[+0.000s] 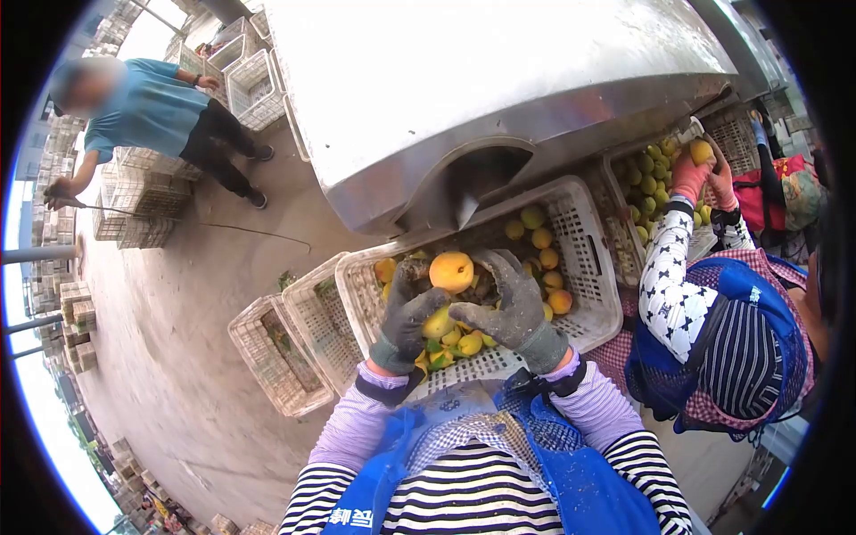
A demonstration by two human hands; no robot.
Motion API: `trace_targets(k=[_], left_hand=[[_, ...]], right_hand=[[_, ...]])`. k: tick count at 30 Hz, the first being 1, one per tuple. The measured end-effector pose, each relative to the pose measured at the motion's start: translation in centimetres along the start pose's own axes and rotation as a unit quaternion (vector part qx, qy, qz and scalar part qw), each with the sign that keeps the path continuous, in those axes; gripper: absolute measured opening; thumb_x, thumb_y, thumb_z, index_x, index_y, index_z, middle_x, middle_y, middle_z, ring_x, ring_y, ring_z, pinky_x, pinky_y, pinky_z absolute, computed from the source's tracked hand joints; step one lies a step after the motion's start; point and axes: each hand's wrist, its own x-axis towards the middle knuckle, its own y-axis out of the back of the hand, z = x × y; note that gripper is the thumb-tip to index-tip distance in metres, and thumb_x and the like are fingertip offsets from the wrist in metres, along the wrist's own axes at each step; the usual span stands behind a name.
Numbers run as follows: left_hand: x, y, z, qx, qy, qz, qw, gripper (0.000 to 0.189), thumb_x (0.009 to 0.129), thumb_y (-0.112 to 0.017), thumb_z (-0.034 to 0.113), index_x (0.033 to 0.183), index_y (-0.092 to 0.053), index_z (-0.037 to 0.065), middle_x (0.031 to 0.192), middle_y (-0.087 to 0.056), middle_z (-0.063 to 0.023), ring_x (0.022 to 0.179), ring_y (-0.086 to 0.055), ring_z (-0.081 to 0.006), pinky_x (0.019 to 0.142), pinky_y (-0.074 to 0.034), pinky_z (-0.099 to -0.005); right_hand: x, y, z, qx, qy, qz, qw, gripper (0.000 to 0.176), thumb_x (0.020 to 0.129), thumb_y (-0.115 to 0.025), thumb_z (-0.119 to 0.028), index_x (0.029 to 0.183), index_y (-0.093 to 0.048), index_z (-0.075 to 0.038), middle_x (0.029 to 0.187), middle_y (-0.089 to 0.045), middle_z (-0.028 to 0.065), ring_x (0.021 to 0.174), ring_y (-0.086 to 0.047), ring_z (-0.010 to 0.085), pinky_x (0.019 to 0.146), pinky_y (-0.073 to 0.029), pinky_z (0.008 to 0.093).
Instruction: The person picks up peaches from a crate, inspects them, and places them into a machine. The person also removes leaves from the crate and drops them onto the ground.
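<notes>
An orange-yellow peach [452,272] sits between my two dark-gloved hands over a white plastic crate [584,267]. My left hand [406,316] curls along the peach's left side, its thumb at the lower edge. From the other side my right hand [513,308] closes in, fingers bent at the fruit and thumb pointing left beneath it. Just below the thumbs shows a yellow-green peach [437,323]. Inside the crate lie several more yellow and green peaches [559,301], with leaves among those nearest me. My hands cover the crate's middle.
A metal machine with a chute opening [473,183] overhangs the crate's far side. Other crates [281,352] stand at left. At right a co-worker [713,339] holds a fruit over a crate of green fruit [646,183]. Another person [165,111] stands at far left, holding a thin rod.
</notes>
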Motion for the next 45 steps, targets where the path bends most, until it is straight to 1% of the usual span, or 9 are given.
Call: trace_targets(k=[6,13,18,21,24,30,35,40,45], left_hand=[[-0.2,1.4,-0.4,0.149,0.022,0.016,0.988,0.038,0.098,-0.063,0.02,0.13,-0.054,0.002,0.12,-0.063,-0.011,0.105,-0.064,-0.0177,0.09,-0.053,-0.0306],[0.7,0.4,0.5,0.08,-0.029,0.0,0.996,0.037,0.1,-0.061,0.022,0.129,-0.058,-0.001,0.127,-0.061,-0.0141,0.115,-0.06,-0.0242,0.097,-0.051,-0.0355],[1.1,2.7,-1.7,0.265,-0.119,0.039,0.956,0.039,0.1,-0.054,0.013,0.135,-0.055,-0.002,0.133,-0.059,-0.0192,0.12,-0.059,-0.029,0.1,-0.05,-0.0383],[0.6,3.1,-2.2,0.291,-0.133,0.009,0.947,0.042,0.106,-0.043,0.018,0.143,-0.048,-0.001,0.131,-0.061,-0.0142,0.116,-0.061,-0.0196,0.096,-0.053,-0.0327],[1.0,3.9,-3.1,0.319,-0.194,0.001,0.928,0.04,0.106,-0.042,0.011,0.144,-0.047,0.0,0.137,-0.058,-0.0153,0.123,-0.058,-0.021,0.1,-0.052,-0.0338],[0.8,2.7,-1.5,0.345,-0.217,0.019,0.913,0.051,0.097,-0.061,0.004,0.145,-0.045,-0.001,0.141,-0.054,-0.015,0.128,-0.055,-0.0256,0.106,-0.049,-0.036],[1.2,1.7,-1.0,0.044,-0.065,-0.01,0.997,0.046,0.1,-0.058,0.012,0.142,-0.046,-0.002,0.133,-0.06,-0.0161,0.119,-0.061,-0.0244,0.103,-0.051,-0.0354],[1.4,2.1,-2.6,0.074,-0.004,0.034,0.997,0.046,0.103,-0.054,0.025,0.141,-0.047,0.001,0.131,-0.06,-0.0127,0.117,-0.061,-0.0256,0.102,-0.05,-0.0391],[0.8,-0.3,-0.8,-0.005,-0.013,0.018,1.0,0.042,0.093,-0.064,0.007,0.133,-0.049,0.001,0.124,-0.062,-0.012,0.114,-0.061,-0.0211,0.098,-0.051,-0.0346]], right_hand=[[1.3,-0.3,0.6,-0.003,0.044,-0.02,0.999,0.079,0.072,-0.088,-0.035,0.135,-0.054,-0.002,0.123,-0.06,0.0191,0.111,-0.061,0.0359,0.094,-0.052,0.0431],[1.6,-0.7,-0.3,-0.012,0.013,0.045,0.999,0.064,0.073,-0.087,-0.033,0.123,-0.063,-0.003,0.112,-0.066,0.0172,0.101,-0.065,0.0353,0.087,-0.054,0.0427],[5.4,-2.1,2.3,-0.243,0.091,0.086,0.962,0.05,0.078,-0.08,-0.034,0.118,-0.066,-0.006,0.101,-0.068,0.0157,0.083,-0.067,0.0364,0.072,-0.055,0.0444],[8.2,-2.6,4.2,-0.29,0.075,0.068,0.952,0.041,0.082,-0.076,-0.033,0.113,-0.067,-0.009,0.101,-0.068,0.0142,0.083,-0.067,0.0351,0.071,-0.055,0.0454],[12.8,-2.9,6.1,-0.32,0.239,0.086,0.913,0.043,0.083,-0.075,-0.036,0.112,-0.064,-0.007,0.093,-0.067,0.0145,0.077,-0.066,0.034,0.066,-0.053,0.0439],[8.6,0.4,0.4,-0.123,-0.004,-0.054,0.991,0.065,0.075,-0.082,-0.042,0.127,-0.062,-0.008,0.108,-0.067,0.0161,0.101,-0.065,0.0348,0.086,-0.053,0.0437],[2.4,-1.3,1.1,-0.104,0.111,-0.06,0.987,0.065,0.074,-0.079,-0.028,0.133,-0.06,-0.008,0.126,-0.061,0.0178,0.111,-0.061,0.0381,0.094,-0.052,0.0446],[2.4,0.4,2.1,-0.179,0.229,-0.066,0.954,0.064,0.07,-0.075,-0.015,0.132,-0.06,-0.008,0.128,-0.06,0.0187,0.114,-0.06,0.0391,0.096,-0.051,0.0457],[0.8,1.0,-0.2,-0.12,0.062,0.041,0.99,0.06,0.072,-0.08,-0.021,0.128,-0.06,-0.008,0.12,-0.061,0.0182,0.106,-0.064,0.0365,0.088,-0.055,0.0435]])
